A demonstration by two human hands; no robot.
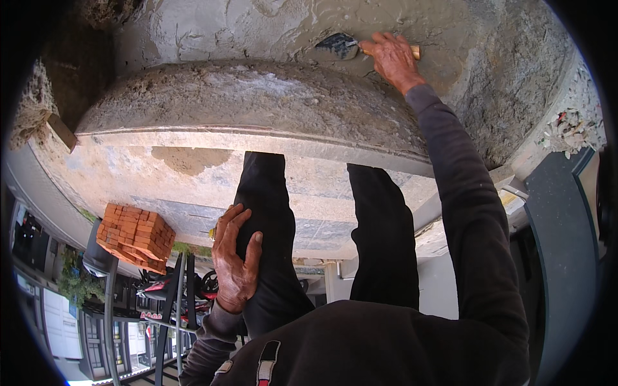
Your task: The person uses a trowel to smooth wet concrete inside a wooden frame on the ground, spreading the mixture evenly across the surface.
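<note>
My right hand (394, 61) is closed around the wooden handle of a trowel (337, 46), whose butt end sticks out past my fingers. The blade, smeared with grey, lies against wet mortar (270, 32) spread at the far side. With its fingers stretched out, my left hand (235, 260) rests on my left leg in black trousers (267, 219) and holds nothing. A yellowish ring shows at that hand.
A wooden board edge (257, 136) runs across in front of my legs, with a rough earthen bank (257, 96) beyond it. Stacked orange bricks (132, 235) stand at the left. White rubble (576, 119) lies far right, beside a dark grey panel (557, 212).
</note>
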